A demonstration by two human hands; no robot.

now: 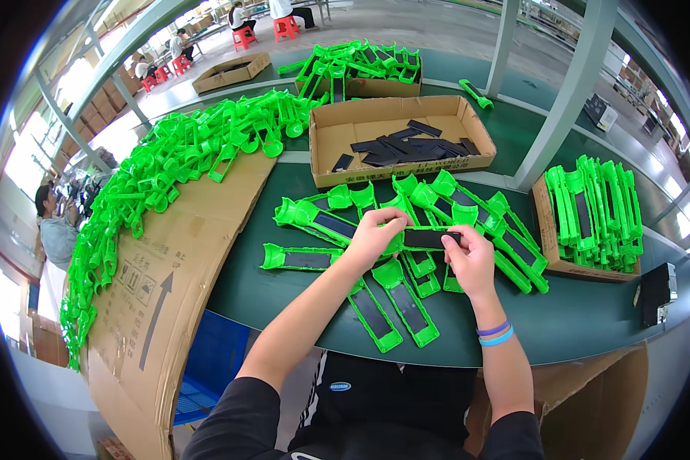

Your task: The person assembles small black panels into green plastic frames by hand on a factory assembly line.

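Between my two hands is a bright green plastic housing with a black strip [423, 239] lying along its recess. My left hand [375, 236] is closed on the housing's left end. At the other end, my right hand [470, 257] pinches it, thumb on the black strip. Around and under them, on the dark green table [283, 299], lie several more green housings with black strips, among them one housing [406, 299] pointing toward me and another housing [303, 258] to the left.
An open cardboard tray [326, 153] of loose black strips stands beyond my hands. A cardboard box [548, 230] at right holds upright green housings. At left, a heap of green housings [207, 138] lies on a cardboard sheet [168, 268]. Grey posts [567, 96] rise behind.
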